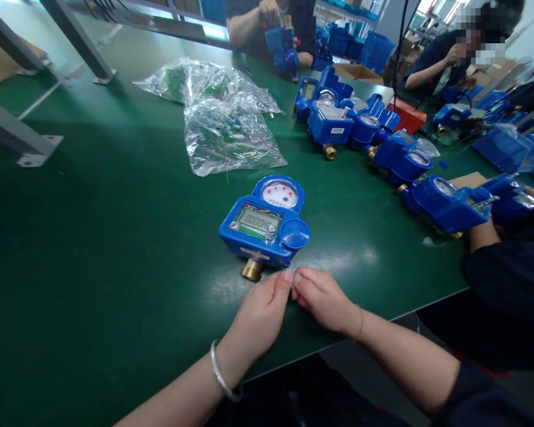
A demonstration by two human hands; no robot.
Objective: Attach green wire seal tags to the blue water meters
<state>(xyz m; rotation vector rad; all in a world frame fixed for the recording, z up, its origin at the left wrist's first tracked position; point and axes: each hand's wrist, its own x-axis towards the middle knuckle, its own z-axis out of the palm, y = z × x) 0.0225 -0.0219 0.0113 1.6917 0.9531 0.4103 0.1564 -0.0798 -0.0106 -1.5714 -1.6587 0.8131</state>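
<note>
A blue water meter (267,222) with a round dial, a green display and a brass threaded end lies on the green table (93,237) just beyond my hands. My left hand (260,314), with a silver bangle on the wrist, and my right hand (323,296) meet fingertip to fingertip near the table's front edge. Both pinch something small between them that I cannot make out. Neither hand touches the meter.
Clear plastic bags (222,118) of small parts lie further back. Several more blue meters (360,124) line the right side. A person's arm (507,249) rests at the right edge. Another person at the far end holds a meter (285,47). Metal frame legs (22,136) stand at left.
</note>
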